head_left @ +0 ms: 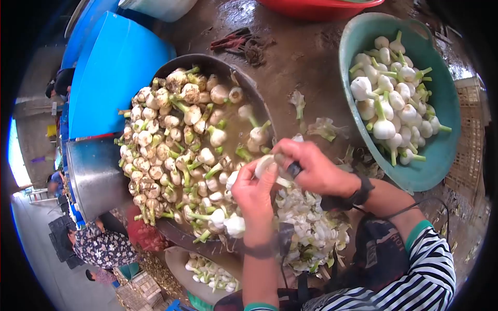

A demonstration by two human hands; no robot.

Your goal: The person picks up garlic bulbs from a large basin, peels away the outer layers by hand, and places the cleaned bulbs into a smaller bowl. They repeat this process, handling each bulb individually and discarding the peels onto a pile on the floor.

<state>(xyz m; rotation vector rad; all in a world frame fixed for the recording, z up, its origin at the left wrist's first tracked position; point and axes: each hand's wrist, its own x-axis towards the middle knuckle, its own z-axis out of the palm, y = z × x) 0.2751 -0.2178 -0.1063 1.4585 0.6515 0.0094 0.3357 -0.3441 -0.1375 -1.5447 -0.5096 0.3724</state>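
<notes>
By the right rim of the wide tub (261, 98), I have one garlic bulb (263, 165) gripped in the fingers of the left hand (253, 187), the nearer one. The right hand (317, 172) curls in from the bulb's right; whether its fingers pinch it, I can't tell. Its long axis seems to slant down-right; its skin looks pale and smooth.

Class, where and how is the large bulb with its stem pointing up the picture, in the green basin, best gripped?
Probably by the slim stem, from above: it juts from the bulb, which lies uncovered while neighbours crowd its sides.
</notes>
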